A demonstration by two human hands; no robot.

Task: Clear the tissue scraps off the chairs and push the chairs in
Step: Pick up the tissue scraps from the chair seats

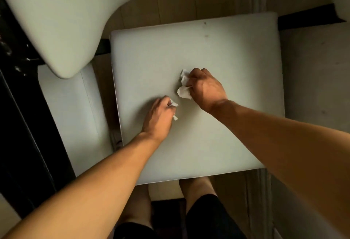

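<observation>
A pale cushioned chair seat [217, 53] fills the middle of the head view, right below me. My right hand [205, 89] rests on the seat and grips crumpled white tissue scraps [184, 92] that stick out past its fingers on the left. My left hand [158, 118] lies just below and to the left of it, its fingers curled round a smaller white tissue scrap [173, 105]. The two hands are a short gap apart. What lies inside either fist is hidden.
A second pale chair seat [72, 110] stands to the left, partly under the rounded edge of a white table [56, 21]. A dark glossy strip [17, 106] runs along the far left. Another pale surface [318, 79] lies to the right. My legs stand below the seat on the wooden floor [170, 7].
</observation>
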